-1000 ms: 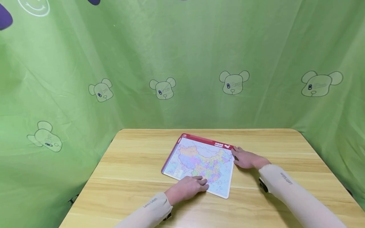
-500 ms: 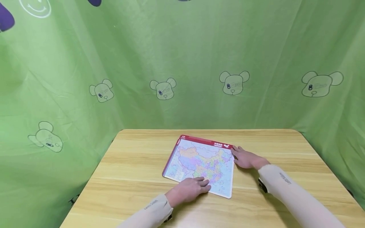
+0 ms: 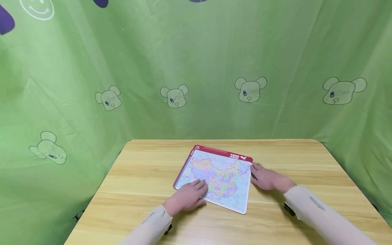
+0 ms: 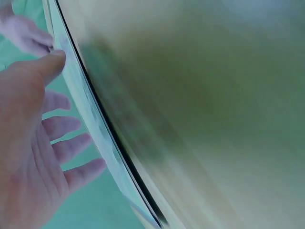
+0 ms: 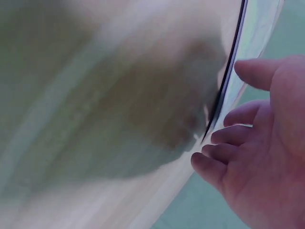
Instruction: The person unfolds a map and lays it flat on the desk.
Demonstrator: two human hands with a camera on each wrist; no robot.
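Green curtain (image 3: 196,68) printed with bear heads, hanging behind and to both sides. Wooden table (image 3: 137,177) in front of it, pale grain running crosswise. Map board (image 3: 218,172) lying flat near the middle of the table, slightly toward the far edge, turned at an angle, with a red strip along its far edge and a white border at the near corner.

Left hand (image 3: 186,196) resting palm down on the near left part of the map board, fingers (image 3: 200,185) straight and loosely spread, pointing toward the far right. Seen from the left wrist view, the same left hand (image 4: 28,143) open beside the thin board edge (image 4: 95,133), fingers fanned apart, nothing gripped.

Right hand (image 3: 264,177) lying on the table against the right edge of the map board, fingertips touching that edge about halfway along. From the right wrist view, right hand (image 5: 267,152) with fingers (image 5: 228,136) gently bent and a little apart, their tips at the board edge (image 5: 228,90); much of that picture blurred. Light sleeves (image 3: 318,214) covering both forearms down to the wrists.
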